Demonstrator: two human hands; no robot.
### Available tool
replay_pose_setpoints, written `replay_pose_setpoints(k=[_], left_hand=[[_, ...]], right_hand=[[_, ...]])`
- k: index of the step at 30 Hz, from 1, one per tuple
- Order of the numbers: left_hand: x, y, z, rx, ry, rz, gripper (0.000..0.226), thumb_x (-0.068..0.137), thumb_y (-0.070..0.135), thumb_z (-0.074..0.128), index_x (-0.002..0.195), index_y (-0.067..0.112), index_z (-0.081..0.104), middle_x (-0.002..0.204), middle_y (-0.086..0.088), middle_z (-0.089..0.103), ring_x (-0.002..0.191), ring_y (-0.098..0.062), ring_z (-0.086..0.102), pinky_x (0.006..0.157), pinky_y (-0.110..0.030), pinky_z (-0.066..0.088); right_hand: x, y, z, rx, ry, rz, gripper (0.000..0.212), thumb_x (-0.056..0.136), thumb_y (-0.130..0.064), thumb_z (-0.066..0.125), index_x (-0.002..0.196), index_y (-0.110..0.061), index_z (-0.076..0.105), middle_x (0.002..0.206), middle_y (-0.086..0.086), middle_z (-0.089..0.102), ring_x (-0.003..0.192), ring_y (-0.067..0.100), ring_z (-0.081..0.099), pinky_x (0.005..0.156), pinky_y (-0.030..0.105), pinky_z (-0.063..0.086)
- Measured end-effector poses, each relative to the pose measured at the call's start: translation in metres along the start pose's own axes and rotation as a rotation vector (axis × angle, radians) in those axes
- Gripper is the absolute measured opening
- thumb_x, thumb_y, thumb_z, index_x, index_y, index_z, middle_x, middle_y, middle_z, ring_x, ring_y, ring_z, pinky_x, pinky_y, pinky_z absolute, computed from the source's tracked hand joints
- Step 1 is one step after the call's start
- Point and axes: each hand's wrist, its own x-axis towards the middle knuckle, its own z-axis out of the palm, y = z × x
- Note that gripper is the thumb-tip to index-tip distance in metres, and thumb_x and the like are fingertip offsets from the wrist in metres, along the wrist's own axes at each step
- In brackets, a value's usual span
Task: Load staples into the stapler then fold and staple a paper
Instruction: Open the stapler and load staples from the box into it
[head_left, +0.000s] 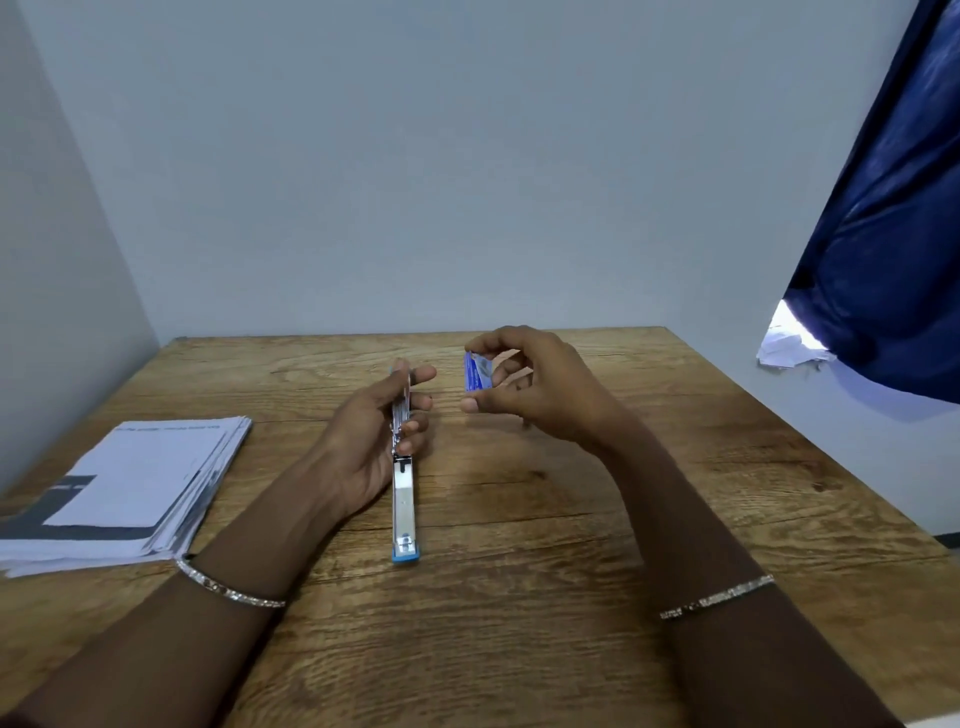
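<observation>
A blue and silver stapler (404, 499) lies swung open lengthwise on the wooden table (571, 519), its blue end toward me. My left hand (369, 441) grips the stapler's far half from the left, fingers curled around it. To the right, my right hand (535, 384) hovers above the table and pinches a small blue staple box (477, 371) between thumb and fingers. A stack of white printed papers (135, 483) rests at the table's left side.
Grey walls close the table at the back and left. A dark blue curtain (893, 234) hangs at the right, with crumpled white paper (789, 348) beneath it. Both wrists wear thin bracelets.
</observation>
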Motion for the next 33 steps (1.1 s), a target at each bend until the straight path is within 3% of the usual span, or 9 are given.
replay_pose_setpoints(k=[3, 6, 8, 11, 15, 20, 24, 28, 33], left_hand=[[-0.001, 0.000, -0.001, -0.026, -0.018, -0.011, 0.031, 0.098, 0.024, 0.058, 0.123, 0.006, 0.061, 0.087, -0.009, 0.059, 0.040, -0.004, 0.037, 0.030, -0.016, 0.029], [0.001, -0.001, -0.005, -0.078, -0.063, 0.010, 0.045, 0.093, 0.019, 0.064, 0.135, 0.004, 0.056, 0.103, -0.018, 0.065, 0.036, -0.003, 0.036, 0.028, -0.015, 0.029], [0.002, -0.001, -0.006, -0.057, -0.054, 0.050, 0.053, 0.087, 0.018, 0.069, 0.136, 0.004, 0.054, 0.094, -0.015, 0.070, 0.034, -0.003, 0.035, 0.028, -0.015, 0.029], [0.001, -0.002, -0.006, -0.007, 0.019, 0.096, 0.034, 0.091, 0.012, 0.066, 0.124, 0.007, 0.058, 0.073, -0.008, 0.071, 0.033, -0.004, 0.034, 0.028, -0.014, 0.027], [-0.001, -0.001, -0.003, 0.020, 0.051, 0.117, 0.013, 0.093, 0.012, 0.066, 0.105, 0.011, 0.060, 0.071, -0.009, 0.065, 0.031, -0.004, 0.033, 0.029, -0.013, 0.026], [-0.001, -0.001, -0.004, 0.051, 0.041, 0.154, 0.018, 0.083, 0.017, 0.072, 0.096, 0.015, 0.059, 0.066, -0.008, 0.049, 0.031, -0.005, 0.031, 0.029, -0.013, 0.025], [0.002, -0.002, -0.009, 0.020, 0.077, 0.194, 0.012, 0.085, 0.017, 0.072, 0.084, 0.017, 0.060, 0.059, -0.007, 0.041, 0.030, -0.007, 0.028, 0.031, -0.013, 0.023], [0.000, 0.001, -0.008, -0.044, 0.091, 0.227, 0.016, 0.077, 0.020, 0.073, 0.085, 0.013, 0.060, 0.084, -0.013, 0.066, 0.028, -0.005, 0.030, 0.032, -0.013, 0.022], [0.000, 0.002, -0.008, -0.051, 0.118, 0.220, 0.009, 0.095, 0.014, 0.063, 0.090, 0.008, 0.061, 0.092, -0.019, 0.058, 0.028, -0.005, 0.031, 0.032, -0.012, 0.023]], right_hand=[[0.003, 0.001, 0.015, 0.057, 0.011, -0.055, 0.061, 0.072, -0.024, 0.090, 0.128, -0.019, 0.066, 0.123, -0.007, 0.067, 0.096, 0.014, 0.069, 0.079, 0.027, 0.061], [0.004, 0.001, 0.026, 0.114, -0.023, -0.078, 0.057, 0.076, -0.020, 0.087, 0.129, -0.017, 0.066, 0.127, -0.005, 0.068, 0.104, 0.016, 0.070, 0.084, 0.033, 0.062], [0.004, 0.002, 0.030, 0.100, -0.045, -0.096, 0.053, 0.078, -0.022, 0.085, 0.128, -0.020, 0.067, 0.124, -0.006, 0.070, 0.106, 0.013, 0.069, 0.084, 0.031, 0.061], [0.003, 0.002, 0.034, 0.113, -0.027, -0.103, 0.048, 0.078, -0.022, 0.084, 0.124, -0.023, 0.070, 0.118, -0.008, 0.073, 0.105, 0.010, 0.068, 0.085, 0.032, 0.060], [0.003, 0.003, 0.037, 0.169, 0.014, -0.080, 0.044, 0.078, -0.020, 0.085, 0.120, -0.021, 0.072, 0.115, -0.007, 0.074, 0.103, 0.010, 0.069, 0.088, 0.039, 0.062], [0.002, 0.002, 0.039, 0.203, 0.039, -0.098, 0.039, 0.079, -0.012, 0.083, 0.116, -0.017, 0.074, 0.115, -0.002, 0.074, 0.104, 0.011, 0.071, 0.088, 0.034, 0.062], [0.001, 0.000, 0.042, 0.182, 0.092, -0.099, 0.038, 0.078, -0.014, 0.085, 0.114, -0.015, 0.073, 0.113, -0.003, 0.072, 0.096, 0.009, 0.070, 0.079, 0.025, 0.061], [0.000, -0.002, 0.043, 0.118, 0.114, -0.085, 0.041, 0.077, -0.018, 0.086, 0.115, -0.016, 0.071, 0.095, -0.005, 0.074, 0.081, 0.009, 0.073, 0.069, 0.012, 0.054], [0.001, -0.002, 0.049, 0.066, 0.218, -0.116, 0.027, 0.078, -0.017, 0.085, 0.102, -0.014, 0.072, 0.086, -0.004, 0.073, 0.072, 0.013, 0.074, 0.071, 0.033, 0.063]])
